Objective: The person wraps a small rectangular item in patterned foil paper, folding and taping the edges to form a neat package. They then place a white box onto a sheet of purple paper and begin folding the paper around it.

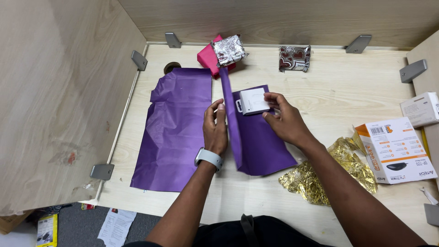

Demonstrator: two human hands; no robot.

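The small white box (254,100) sits on the purple wrapping paper (263,142), pinched by the right hand (286,121) fingers, while the left hand (216,130) fingers, just to its left, grip the paper's raised fold running away from the person.

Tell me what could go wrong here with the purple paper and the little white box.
1. The right hand pins the white box near the top edge of the purple paper; it might slide off.
2. The left hand lifts a thin standing fold; it could crease crookedly or tear.
3. The gold foil lies crumpled beside the right forearm, which may brush it.
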